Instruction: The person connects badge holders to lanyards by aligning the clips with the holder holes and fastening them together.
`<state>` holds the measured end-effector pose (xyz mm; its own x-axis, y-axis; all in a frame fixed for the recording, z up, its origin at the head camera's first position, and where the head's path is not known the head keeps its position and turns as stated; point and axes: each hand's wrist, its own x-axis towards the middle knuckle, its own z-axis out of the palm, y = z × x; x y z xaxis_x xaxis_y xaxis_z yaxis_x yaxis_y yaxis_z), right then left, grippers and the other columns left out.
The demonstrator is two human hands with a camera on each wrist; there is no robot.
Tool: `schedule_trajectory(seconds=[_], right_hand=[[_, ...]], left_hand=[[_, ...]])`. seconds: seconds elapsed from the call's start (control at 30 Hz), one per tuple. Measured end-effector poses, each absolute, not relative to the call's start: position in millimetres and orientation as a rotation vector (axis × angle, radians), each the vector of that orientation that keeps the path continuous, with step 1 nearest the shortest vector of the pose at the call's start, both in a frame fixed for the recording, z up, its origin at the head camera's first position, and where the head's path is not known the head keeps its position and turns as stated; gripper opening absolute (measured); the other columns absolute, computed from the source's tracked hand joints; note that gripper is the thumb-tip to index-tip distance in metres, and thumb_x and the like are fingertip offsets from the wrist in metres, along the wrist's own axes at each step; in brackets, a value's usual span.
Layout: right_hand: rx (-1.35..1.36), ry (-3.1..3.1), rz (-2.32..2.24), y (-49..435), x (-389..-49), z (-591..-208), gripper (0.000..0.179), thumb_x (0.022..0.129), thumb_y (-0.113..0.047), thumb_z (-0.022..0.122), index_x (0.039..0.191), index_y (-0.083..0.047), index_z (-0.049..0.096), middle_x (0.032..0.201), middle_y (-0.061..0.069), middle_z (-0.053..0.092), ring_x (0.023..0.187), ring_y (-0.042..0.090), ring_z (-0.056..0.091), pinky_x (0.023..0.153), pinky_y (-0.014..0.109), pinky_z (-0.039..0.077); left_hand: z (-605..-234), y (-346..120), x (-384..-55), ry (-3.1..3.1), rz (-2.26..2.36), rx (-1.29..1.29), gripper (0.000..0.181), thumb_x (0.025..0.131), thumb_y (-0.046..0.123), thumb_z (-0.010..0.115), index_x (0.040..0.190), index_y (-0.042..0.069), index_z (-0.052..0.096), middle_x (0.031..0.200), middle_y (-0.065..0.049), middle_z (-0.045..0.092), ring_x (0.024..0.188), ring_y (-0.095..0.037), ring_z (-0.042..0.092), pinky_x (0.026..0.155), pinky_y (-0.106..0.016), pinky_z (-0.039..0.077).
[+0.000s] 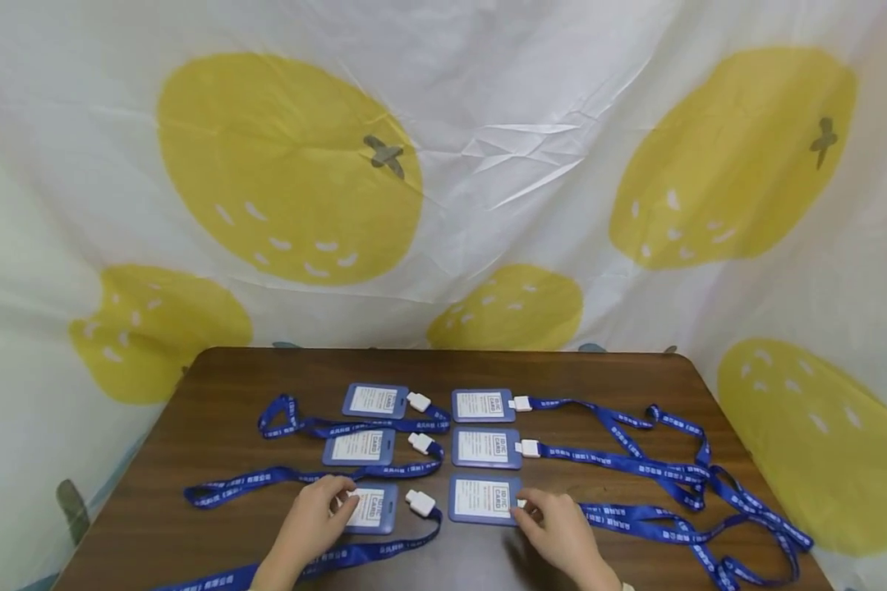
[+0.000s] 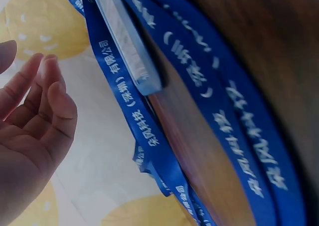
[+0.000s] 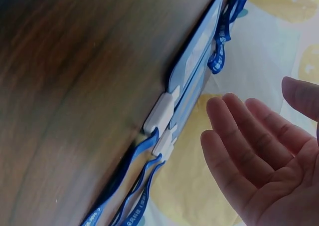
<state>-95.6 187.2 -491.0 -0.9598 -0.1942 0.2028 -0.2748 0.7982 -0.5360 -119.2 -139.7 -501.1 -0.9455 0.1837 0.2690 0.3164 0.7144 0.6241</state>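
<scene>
My left hand (image 1: 316, 513) is over the left end of the nearest left blue badge holder (image 1: 373, 509), covering part of its card. In the left wrist view its fingers (image 2: 60, 99) are loosely bent with nothing between them. A white clip (image 1: 420, 502) on a blue lanyard lies just right of that holder, apart from it. My right hand (image 1: 558, 529) hovers at the right end of the nearest right badge holder (image 1: 480, 499), hiding most of its clip. Relaxed, spread fingers (image 3: 249, 141) show in the right wrist view, holding nothing.
Behind are two more left holders (image 1: 375, 400) with loose clips (image 1: 418, 401) beside them, and two more right holders (image 1: 485, 448) with clips (image 1: 530, 448) at their ends. Lanyards (image 1: 621, 464) tangle across the brown table (image 1: 214, 386). A lemon-print cloth (image 1: 488, 205) hangs behind.
</scene>
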Motion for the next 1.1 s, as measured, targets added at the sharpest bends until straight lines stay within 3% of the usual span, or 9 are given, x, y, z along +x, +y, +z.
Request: schedule_trajectory(seconds=[0.13, 0.33, 0.57, 0.8, 0.93, 1.1], right_hand=[[0.384, -2.854, 0.859, 182, -94, -495, 0.009, 0.080, -0.017, 0.068, 0.078, -0.009, 0.066, 0.062, -0.009, 0.056, 0.053, 0.000, 0.046, 0.049, 0.019, 0.039], [0.440, -2.856, 0.815, 166, -97, -498, 0.031, 0.078, -0.020, 0.068, 0.057, -0.019, 0.046, 0.049, -0.013, 0.034, 0.046, 0.001, 0.031, 0.042, 0.018, 0.025], [0.601, -2.857, 0.781, 142, -104, -499, 0.029, 0.076, -0.022, 0.069, 0.059, -0.018, 0.047, 0.050, -0.013, 0.036, 0.045, 0.002, 0.033, 0.040, 0.020, 0.027], [0.753, -2.854, 0.686, 121, -116, -503, 0.021, 0.075, -0.022, 0.069, 0.062, -0.016, 0.054, 0.054, -0.011, 0.047, 0.048, 0.003, 0.041, 0.043, 0.019, 0.032], [0.809, -2.873, 0.647, 109, -122, -502, 0.015, 0.074, -0.023, 0.071, 0.072, -0.012, 0.063, 0.058, -0.007, 0.054, 0.051, 0.005, 0.046, 0.045, 0.021, 0.036], [0.849, -2.881, 0.593, 94, -129, -498, 0.020, 0.073, -0.024, 0.072, 0.083, -0.008, 0.067, 0.068, -0.001, 0.059, 0.058, 0.011, 0.052, 0.049, 0.024, 0.041]], left_hand=[[-504, -144, -116, -2.739, -1.042, -0.387, 0.006, 0.076, 0.000, 0.066, 0.079, 0.005, 0.064, 0.064, 0.009, 0.047, 0.057, -0.003, 0.042, 0.051, -0.021, 0.039], [-507, -147, -115, -2.767, -1.033, -0.371, 0.006, 0.075, 0.001, 0.067, 0.080, 0.004, 0.064, 0.067, 0.006, 0.052, 0.062, -0.009, 0.050, 0.056, -0.024, 0.044], [-512, -149, -115, -2.848, -0.842, -0.383, 0.012, 0.075, 0.008, 0.069, 0.085, 0.004, 0.064, 0.084, -0.006, 0.060, 0.085, -0.026, 0.057, 0.075, -0.042, 0.047], [-517, -151, -118, -2.910, -0.734, -0.381, 0.020, 0.072, 0.010, 0.072, 0.089, 0.004, 0.065, 0.085, -0.006, 0.055, 0.087, -0.028, 0.053, 0.073, -0.042, 0.048], [-520, -153, -120, -2.883, -0.699, -0.400, 0.026, 0.069, 0.010, 0.075, 0.091, 0.002, 0.065, 0.089, -0.008, 0.055, 0.087, -0.027, 0.051, 0.074, -0.042, 0.047], [-520, -154, -122, -2.891, -0.666, -0.420, 0.031, 0.068, 0.012, 0.076, 0.094, 0.001, 0.064, 0.096, -0.012, 0.058, 0.091, -0.031, 0.052, 0.077, -0.046, 0.046]])
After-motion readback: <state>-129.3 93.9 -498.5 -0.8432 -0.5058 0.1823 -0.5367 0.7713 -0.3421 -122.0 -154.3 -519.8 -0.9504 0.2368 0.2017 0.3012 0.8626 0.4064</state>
